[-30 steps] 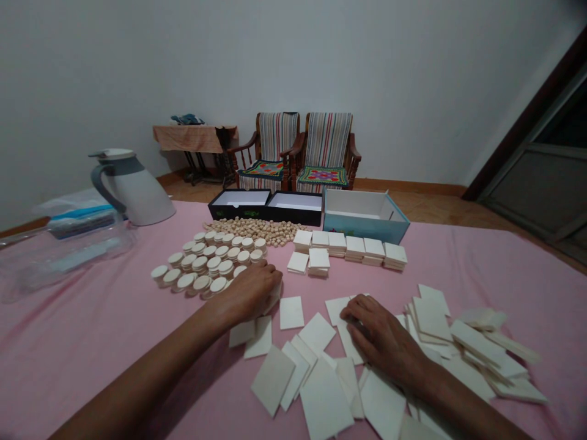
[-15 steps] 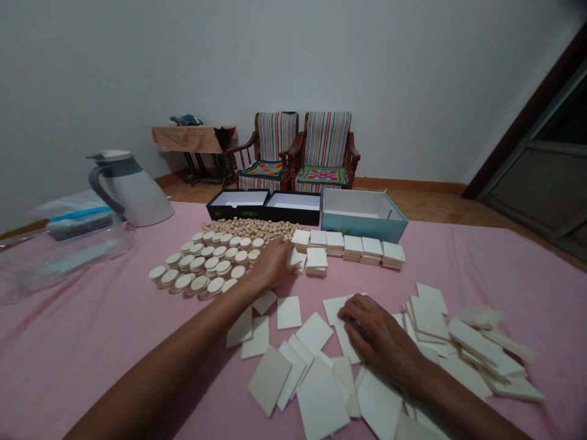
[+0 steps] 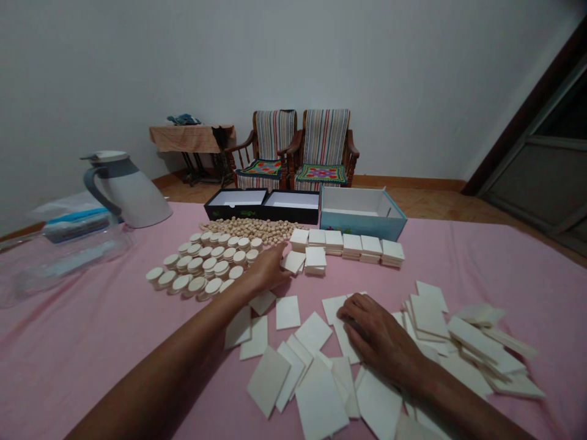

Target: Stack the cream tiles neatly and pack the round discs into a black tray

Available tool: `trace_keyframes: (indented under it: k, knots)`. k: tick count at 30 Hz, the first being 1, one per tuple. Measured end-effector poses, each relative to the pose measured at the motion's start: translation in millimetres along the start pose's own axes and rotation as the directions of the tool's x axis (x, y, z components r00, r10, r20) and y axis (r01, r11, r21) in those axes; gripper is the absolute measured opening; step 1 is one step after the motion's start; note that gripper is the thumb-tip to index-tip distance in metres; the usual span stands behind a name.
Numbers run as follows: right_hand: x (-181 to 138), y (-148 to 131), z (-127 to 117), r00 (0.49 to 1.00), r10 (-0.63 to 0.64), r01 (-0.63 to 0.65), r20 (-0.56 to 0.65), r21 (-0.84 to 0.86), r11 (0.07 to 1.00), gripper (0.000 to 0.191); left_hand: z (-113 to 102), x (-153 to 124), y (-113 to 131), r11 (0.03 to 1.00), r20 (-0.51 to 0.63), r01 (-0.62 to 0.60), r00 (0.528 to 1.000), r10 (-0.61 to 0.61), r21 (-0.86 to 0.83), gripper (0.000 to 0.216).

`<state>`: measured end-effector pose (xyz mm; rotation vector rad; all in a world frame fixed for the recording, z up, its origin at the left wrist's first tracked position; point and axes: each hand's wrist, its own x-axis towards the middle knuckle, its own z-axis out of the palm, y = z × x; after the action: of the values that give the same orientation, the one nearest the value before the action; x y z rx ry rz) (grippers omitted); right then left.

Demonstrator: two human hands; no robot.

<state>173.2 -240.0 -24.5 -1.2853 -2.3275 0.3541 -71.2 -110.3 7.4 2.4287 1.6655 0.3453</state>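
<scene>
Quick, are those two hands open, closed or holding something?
Left hand: open, finger and thumb apart at a short tile stack.
Right hand: fingers curled over loose tiles; whether it grips one cannot be told.

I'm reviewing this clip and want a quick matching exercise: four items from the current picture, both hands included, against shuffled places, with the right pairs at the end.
Items
1. Left hand
2. Round discs
3. Light-blue box
4. Right hand

Places
A. Just right of the black trays, as the camera sees it
B. Over the scattered pale tiles
C. At the left edge of a short tile stack
D. In stacks on the near side of the small wooden beads

Right pairs: 1-C, 2-D, 3-A, 4-B
</scene>
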Motion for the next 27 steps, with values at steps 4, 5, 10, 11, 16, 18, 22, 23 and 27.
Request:
trace_keyframes:
  k: [4, 5, 10, 11, 16, 18, 22, 23, 27]
  knots:
    - [-0.2, -1.3, -0.6, 1.000, -0.005, 0.005, -0.011, 0.004, 1.000, 0.024, 2.8, -1.9, 0.4, 1.000, 0.017, -0.023, 1.000, 0.023, 0.005, 0.061]
    - [-0.4, -1.5, -0.5, 1.000, -0.007, 0.007, -0.011, 0.006, 1.000, 0.024, 3.9, -1.6, 1.7, 1.000, 0.015, -0.023, 1.000, 0.023, 0.010, 0.059]
    - [-0.8, -0.6, 0.8, 1.000, -0.014, 0.014, -0.018, 0.001, 1.000, 0.022, 6.3, 1.7, 8.6, 0.998, 0.012, -0.014, 1.000, 0.013, 0.054, 0.055]
    - [-0.7, -0.1, 1.1, 1.000, -0.019, 0.019, -0.017, 0.002, 1.000, 0.021, 4.8, 1.9, 9.1, 0.998, 0.017, -0.014, 1.000, 0.013, 0.065, 0.056]
    - [-0.5, 2.6, 2.4, 0.999, -0.037, 0.037, -0.029, 0.007, 0.999, 0.021, -17.8, -3.7, 2.6, 0.987, 0.108, -0.058, 0.993, 0.042, 0.148, 0.040]
    - [-0.9, 3.3, 2.7, 0.999, -0.036, 0.036, -0.023, 0.000, 0.999, 0.022, -29.5, -10.2, -1.2, 0.975, 0.205, -0.139, 0.973, 0.103, 0.170, 0.035]
    - [-1.5, 4.3, 3.4, 0.999, -0.032, 0.032, -0.023, -0.007, 0.999, 0.023, -43.9, -25.5, 0.0, 0.932, 0.367, -0.301, 0.905, 0.213, 0.201, 0.029]
    - [-1.5, 4.4, 3.4, 0.999, -0.030, 0.029, -0.021, -0.008, 1.000, 0.023, -45.0, -28.4, 2.0, 0.917, 0.393, -0.331, 0.891, 0.227, 0.221, 0.027]
    - [-1.0, 3.7, 3.2, 1.000, -0.027, 0.027, -0.016, -0.017, 0.999, 0.023, -43.6, -33.4, 8.4, 0.859, 0.434, -0.394, 0.870, 0.234, 0.328, 0.033]
